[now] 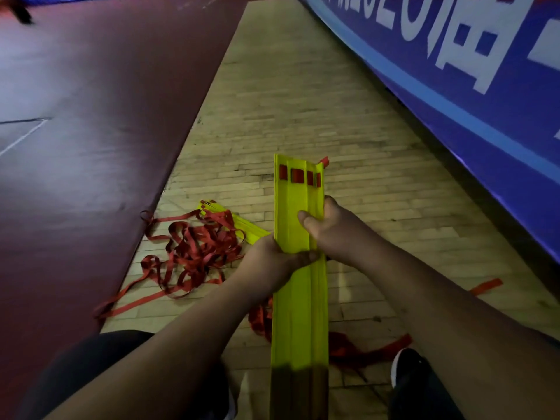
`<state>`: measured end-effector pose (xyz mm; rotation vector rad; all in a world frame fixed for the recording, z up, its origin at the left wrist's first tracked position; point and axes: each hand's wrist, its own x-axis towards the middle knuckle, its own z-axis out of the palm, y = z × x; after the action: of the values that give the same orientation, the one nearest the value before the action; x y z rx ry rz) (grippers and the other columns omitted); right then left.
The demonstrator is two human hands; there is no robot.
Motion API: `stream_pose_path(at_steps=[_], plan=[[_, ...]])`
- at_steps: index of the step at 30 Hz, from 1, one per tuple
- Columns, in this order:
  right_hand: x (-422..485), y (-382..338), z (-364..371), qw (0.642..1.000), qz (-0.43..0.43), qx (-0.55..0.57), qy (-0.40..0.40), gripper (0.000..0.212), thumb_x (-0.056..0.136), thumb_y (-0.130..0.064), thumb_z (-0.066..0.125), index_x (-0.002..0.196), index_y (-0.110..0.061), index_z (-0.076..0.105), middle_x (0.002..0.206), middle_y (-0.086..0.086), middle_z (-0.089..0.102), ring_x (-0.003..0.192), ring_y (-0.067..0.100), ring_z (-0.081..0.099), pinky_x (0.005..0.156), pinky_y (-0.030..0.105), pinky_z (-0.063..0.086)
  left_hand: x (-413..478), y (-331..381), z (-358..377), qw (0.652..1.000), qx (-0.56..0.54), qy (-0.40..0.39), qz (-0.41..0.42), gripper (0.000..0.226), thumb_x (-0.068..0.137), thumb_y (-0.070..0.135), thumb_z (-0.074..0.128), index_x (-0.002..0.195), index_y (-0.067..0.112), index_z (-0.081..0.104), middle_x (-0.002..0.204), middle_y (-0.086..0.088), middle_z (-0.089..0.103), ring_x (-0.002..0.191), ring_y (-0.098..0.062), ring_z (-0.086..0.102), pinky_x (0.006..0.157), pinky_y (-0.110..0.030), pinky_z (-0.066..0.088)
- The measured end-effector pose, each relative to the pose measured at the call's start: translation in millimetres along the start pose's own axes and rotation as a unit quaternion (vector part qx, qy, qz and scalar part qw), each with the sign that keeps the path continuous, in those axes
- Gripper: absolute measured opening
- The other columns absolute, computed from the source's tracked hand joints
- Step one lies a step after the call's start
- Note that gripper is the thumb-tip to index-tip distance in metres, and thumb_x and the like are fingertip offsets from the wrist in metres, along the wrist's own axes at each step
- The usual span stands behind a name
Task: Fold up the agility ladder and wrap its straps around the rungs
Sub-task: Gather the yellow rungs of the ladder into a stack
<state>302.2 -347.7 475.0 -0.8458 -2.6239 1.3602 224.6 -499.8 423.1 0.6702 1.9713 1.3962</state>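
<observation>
Between your knees, you are holding the stack of yellow rungs pointing away from you. Your left hand is gripping its left edge, fingers curled under, thumb across the top; your right hand is clamping the right edge, thumb pressing the face. Left of the stack, red straps are lying tangled on the wooden floor around further rungs. Beyond, a maroon mat and blue banner are flanking the boards.

My left hand and right hand grip a stack of yellow rungs from either side. Left of my left hand, tangled red straps lie on the wooden floor.
</observation>
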Motion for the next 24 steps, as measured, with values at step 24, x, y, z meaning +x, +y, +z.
stream_pose_path(at_steps=[24], plan=[[1.7,-2.6,5.0,0.999,-0.019,-0.020,0.033,0.032,0.110,-0.032,0.052,0.101,-0.006,0.066,0.091,0.014,0.068,0.083,0.032,0.066,0.063,0.035,0.043,-7.6,0.1,3.5,0.984,0.154,-0.092,0.016,0.035,0.095,0.044,0.059,0.115,0.017,0.069,0.111,-0.019,0.074,0.105,-0.039,0.074,0.095,-0.060,0.061]])
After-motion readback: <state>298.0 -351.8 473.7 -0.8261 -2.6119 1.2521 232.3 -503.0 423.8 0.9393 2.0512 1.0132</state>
